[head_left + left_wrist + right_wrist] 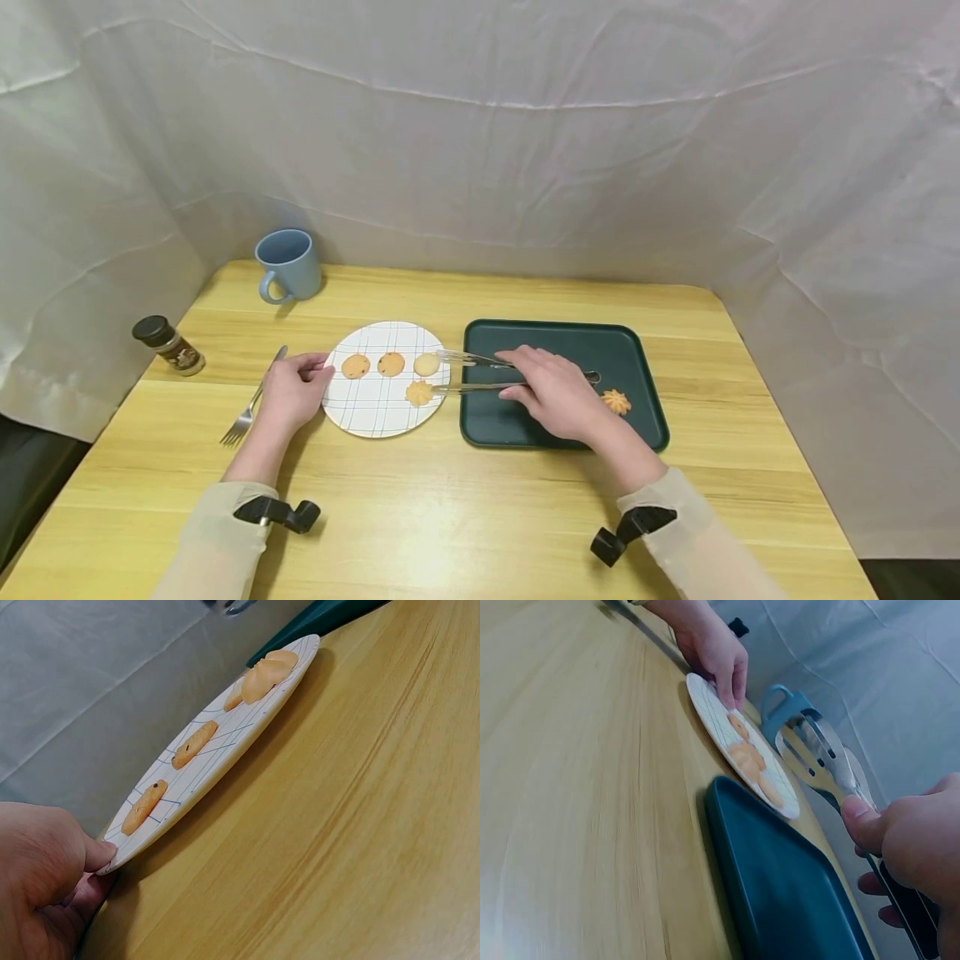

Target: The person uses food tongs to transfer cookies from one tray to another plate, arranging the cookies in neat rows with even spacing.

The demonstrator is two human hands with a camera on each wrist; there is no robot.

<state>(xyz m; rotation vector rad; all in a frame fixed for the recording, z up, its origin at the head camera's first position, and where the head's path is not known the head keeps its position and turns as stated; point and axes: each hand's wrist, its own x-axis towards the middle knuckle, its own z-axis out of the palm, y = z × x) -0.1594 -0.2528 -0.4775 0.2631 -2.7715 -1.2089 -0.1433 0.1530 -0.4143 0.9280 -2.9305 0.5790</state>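
Observation:
My left hand (294, 390) pinches the left rim of a white checked plate (367, 414), thumb on top. Two round cookies with dark bits (391, 364), a plain round cookie (427, 364) and a ridged cookie (419, 393) lie on it. In the right wrist view, my right hand (922, 840) grips metal tongs (826, 754) with slotted ends. Their ends stand apart with nothing between them, raised by the plate's right rim. Under the right hand is a dark green tray (495, 429), with one ridged cookie (617, 402) at its right.
A fork (247, 412) lies left of the plate, partly behind the left hand. Farther left stands a spice jar (171, 346) with a black lid. A blue mug (291, 267) is at the back left of the wooden table (420, 525), before a pale cloth (480, 167).

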